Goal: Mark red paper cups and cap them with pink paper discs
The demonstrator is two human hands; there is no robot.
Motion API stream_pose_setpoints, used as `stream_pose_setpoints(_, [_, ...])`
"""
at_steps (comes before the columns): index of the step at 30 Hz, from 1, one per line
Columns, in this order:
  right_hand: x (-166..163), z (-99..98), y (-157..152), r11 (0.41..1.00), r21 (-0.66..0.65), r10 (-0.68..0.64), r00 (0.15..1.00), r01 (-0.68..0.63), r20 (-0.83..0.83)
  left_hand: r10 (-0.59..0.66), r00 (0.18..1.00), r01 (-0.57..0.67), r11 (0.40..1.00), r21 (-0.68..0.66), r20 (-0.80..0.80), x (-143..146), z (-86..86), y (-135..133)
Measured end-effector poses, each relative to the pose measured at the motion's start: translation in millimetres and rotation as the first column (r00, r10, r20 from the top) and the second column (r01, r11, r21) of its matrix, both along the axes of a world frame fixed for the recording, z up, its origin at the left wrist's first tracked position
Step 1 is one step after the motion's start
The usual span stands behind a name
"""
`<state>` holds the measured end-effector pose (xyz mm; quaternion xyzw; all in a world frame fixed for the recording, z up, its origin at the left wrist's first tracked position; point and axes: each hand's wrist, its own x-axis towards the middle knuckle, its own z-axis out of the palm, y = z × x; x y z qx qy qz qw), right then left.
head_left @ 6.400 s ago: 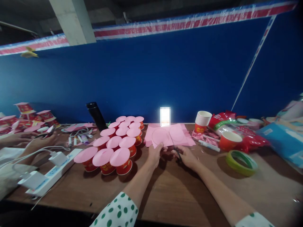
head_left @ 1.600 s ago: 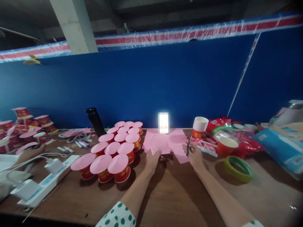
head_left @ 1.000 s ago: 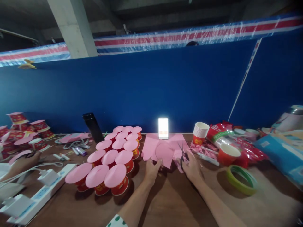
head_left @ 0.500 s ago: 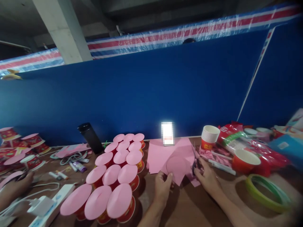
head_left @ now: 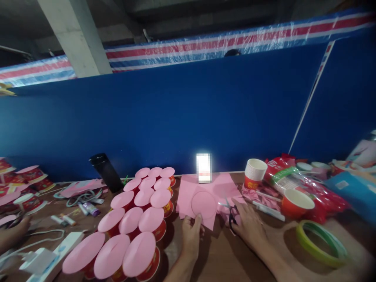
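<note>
My left hand pinches the lower edge of a sheet of pink paper, thumb on top. A circle is outlined on this sheet, which lies over other pink sheets. Just right of the sheet, my right hand holds black-handled scissors, their blades apart and pointing up and left. Pink offcuts lie partly under the scissors. To the left stand several rows of red paper cups, each topped with a pink paper disc.
A bright pixelated upright rectangle stands behind the sheets. Rightward are stacked white cups, a red cup, tape rolls and a marker. Far left, another person's hand is near a power strip and a black bottle.
The scissors have swung from pointing upward to pointing up-left, and their blades now show spread. The marked sheet has turned slightly in my left hand. The whole view has shifted a little.
</note>
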<state>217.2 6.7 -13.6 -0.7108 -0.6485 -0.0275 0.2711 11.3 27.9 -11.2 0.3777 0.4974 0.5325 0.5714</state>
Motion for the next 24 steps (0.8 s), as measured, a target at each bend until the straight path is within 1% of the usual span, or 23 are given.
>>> stream_pose_setpoints(5, [3.5,6.3,-1.5,0.999,-0.048,-0.003,0.999,0.005,0.054,-0.012,0.999,0.012,1.0,-0.002,-0.039,1.3,-1.1,1.2])
stream_pose_setpoints(7, [10.3,8.1,-2.2,0.998,-0.042,-0.034,0.996,0.038,0.086,-0.014,0.999,0.014,1.0,0.001,-0.039,1.5,0.2,1.1])
stream_pose_setpoints(9, [17.7,9.7,-3.1,0.994,-0.014,-0.102,0.987,0.104,0.121,-0.011,0.999,0.011,1.0,0.011,-0.045,1.3,1.6,1.0])
stream_pose_setpoints(11, [23.1,10.4,-3.4,0.987,0.071,-0.155,0.98,0.147,0.123,-0.009,0.998,0.01,1.0,0.019,-0.057,0.7,2.6,1.0])
stream_pose_setpoints(13, [24.3,9.4,-2.7,0.973,0.181,-0.158,0.986,0.144,0.062,-0.008,0.998,0.009,1.0,0.026,-0.063,0.1,2.8,1.0])
stream_pose_setpoints(14, [23.0,8.3,-1.9,0.966,0.225,-0.137,0.99,0.131,0.012,-0.005,0.998,0.007,1.0,0.031,-0.065,0.0,2.8,0.9])
stream_pose_setpoints(16, [16.6,5.8,-0.7,0.961,0.263,-0.059,0.994,0.082,-0.093,0.003,0.997,0.001,0.999,0.041,-0.074,0.2,2.6,0.5])
stream_pose_setpoints(18, [6.5,4.5,-1.0,0.967,0.253,0.05,0.979,0.001,-0.196,0.011,0.996,-0.006,0.998,0.057,-0.092,1.0,2.8,-0.1])
stream_pose_setpoints(20, [-4.7,5.3,-3.2,0.973,0.22,0.134,0.943,-0.067,-0.305,0.015,0.994,-0.006,0.997,0.078,-0.108,1.9,3.3,-0.8])
stream_pose_setpoints(22, [-14.4,8.1,-6.8,0.978,0.174,0.174,0.903,-0.113,-0.392,0.024,0.993,-0.012,0.995,0.103,-0.111,2.6,3.9,-1.5])
stream_pose_setpoints(24, [-20.6,11.3,-10.5,0.982,0.132,0.181,0.874,-0.135,-0.45,0.032,0.994,-0.019,0.993,0.119,-0.109,3.0,4.4,-2.2])
